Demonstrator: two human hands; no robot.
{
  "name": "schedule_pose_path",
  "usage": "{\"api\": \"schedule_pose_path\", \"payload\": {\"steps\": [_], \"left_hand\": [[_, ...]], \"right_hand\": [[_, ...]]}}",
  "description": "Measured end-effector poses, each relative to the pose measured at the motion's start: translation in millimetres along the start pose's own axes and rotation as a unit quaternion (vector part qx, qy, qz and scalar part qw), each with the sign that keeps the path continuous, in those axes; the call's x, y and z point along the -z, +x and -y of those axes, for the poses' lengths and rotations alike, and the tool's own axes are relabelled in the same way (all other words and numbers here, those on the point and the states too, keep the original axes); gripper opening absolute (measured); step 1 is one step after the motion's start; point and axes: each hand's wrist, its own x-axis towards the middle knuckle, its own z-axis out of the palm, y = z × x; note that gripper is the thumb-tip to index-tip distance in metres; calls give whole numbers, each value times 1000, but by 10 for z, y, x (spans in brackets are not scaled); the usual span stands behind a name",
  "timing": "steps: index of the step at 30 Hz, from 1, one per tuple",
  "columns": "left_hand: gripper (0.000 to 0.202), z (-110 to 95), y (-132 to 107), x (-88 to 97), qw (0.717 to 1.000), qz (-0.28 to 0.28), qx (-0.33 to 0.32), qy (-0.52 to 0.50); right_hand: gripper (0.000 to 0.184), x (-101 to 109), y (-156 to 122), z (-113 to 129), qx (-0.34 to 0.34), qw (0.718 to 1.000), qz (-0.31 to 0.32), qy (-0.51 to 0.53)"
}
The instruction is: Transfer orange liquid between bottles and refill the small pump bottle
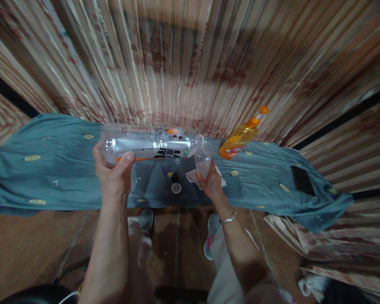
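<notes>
My left hand [115,175] is closed round the base end of a large clear plastic bottle [142,143] with a silver and orange label. The bottle lies level in the air, its neck pointing right. Its mouth meets the top of a small clear bottle [203,158], which my right hand [211,181] grips upright and slightly tilted. Whether any liquid passes between them I cannot tell. Under my right hand a crumpled white tissue [193,177] shows in part. A white cap [176,188] and a small dark cap [175,177] lie on the cloth between my hands.
A pump bottle of orange liquid [239,141] stands behind and right of my right hand. Farther right, a black phone [303,180] lies on the teal patterned cloth [66,169] covering the narrow table. A pleated curtain [177,63] hangs close behind it.
</notes>
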Motion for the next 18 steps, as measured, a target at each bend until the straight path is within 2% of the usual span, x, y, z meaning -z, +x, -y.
{"api": "schedule_pose_path", "payload": {"steps": [18], "left_hand": [[62,8,4,1,1000,-9,1,2]], "right_hand": [[68,0,1,1,5,1000,2,-4]]}}
